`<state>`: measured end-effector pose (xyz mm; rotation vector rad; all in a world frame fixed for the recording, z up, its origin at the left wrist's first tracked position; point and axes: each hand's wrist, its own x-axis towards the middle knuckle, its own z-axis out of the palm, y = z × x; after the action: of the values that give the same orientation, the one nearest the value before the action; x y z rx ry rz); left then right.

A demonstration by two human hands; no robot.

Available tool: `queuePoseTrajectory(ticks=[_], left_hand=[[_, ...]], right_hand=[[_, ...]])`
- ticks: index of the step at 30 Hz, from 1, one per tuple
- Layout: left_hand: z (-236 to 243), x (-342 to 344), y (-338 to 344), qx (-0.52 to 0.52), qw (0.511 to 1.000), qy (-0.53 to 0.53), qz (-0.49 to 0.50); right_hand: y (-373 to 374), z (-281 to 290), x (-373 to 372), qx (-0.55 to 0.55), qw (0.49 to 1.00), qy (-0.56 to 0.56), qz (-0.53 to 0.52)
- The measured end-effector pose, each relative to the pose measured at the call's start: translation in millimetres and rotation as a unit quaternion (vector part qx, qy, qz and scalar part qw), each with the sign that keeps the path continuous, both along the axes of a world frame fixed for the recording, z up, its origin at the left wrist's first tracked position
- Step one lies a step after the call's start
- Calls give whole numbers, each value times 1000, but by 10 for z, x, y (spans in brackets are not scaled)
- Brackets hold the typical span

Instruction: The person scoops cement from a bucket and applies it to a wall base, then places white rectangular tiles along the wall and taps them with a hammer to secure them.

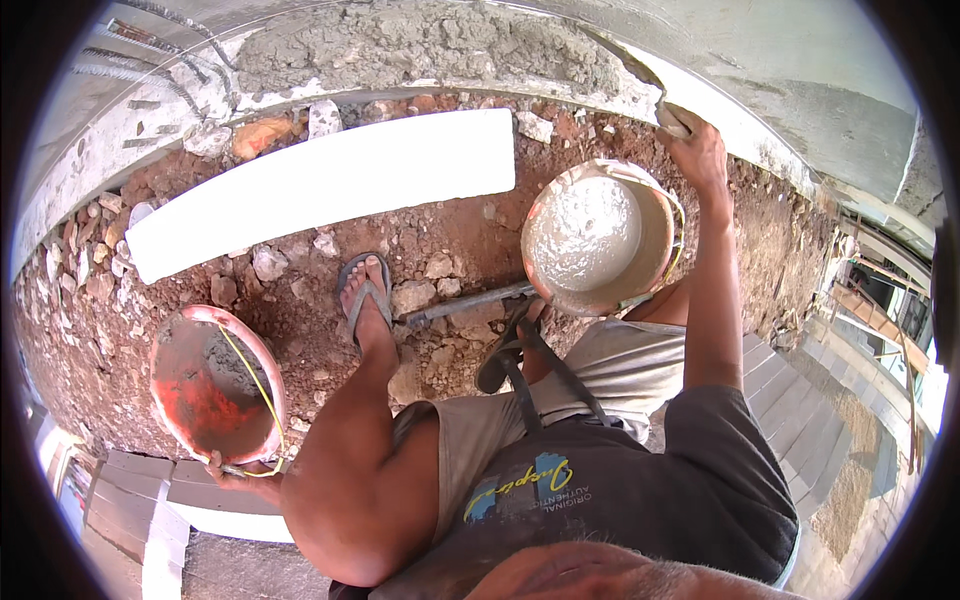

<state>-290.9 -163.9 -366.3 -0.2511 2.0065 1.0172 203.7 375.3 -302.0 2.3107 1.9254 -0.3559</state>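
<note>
At the lower left of the frame the left hand [245, 468] is curled around the rim of an orange bucket [200, 400], holding it tipped so its inside shows; a lump of grey mortar sits in the bottom and a yellow wire handle [252, 375] runs across its mouth. Above it, from the left edge toward the middle, a long white block [330, 185] lies on red dirt strewn with stones [300, 290]. In the middle a foot in a grey sandal [362, 295] stands on that rubble, with a metal bar [470, 300] just to its right. Right of centre a second bucket [600, 235], pale and crusted, holds wet grey cement slurry. At the upper right the right hand [700, 150] is closed on the handle of a trowel [630, 65], whose blade lies against the heap of grey mortar [430, 45] spread along the concrete ledge across the top. Stacked grey blocks [790, 400] sit at the far right
</note>
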Motion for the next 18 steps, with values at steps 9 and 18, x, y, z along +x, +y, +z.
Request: queuePoseTrajectory(ticks=[9,18], left_hand=[[140,-6,-73,-61,992,-101,-46],[462,-1897,-26,-345,890,253,-160]], right_hand=[[4,-210,-118,-5,997,72,-26],[-894,993,-40,-204,934,264,-127]])
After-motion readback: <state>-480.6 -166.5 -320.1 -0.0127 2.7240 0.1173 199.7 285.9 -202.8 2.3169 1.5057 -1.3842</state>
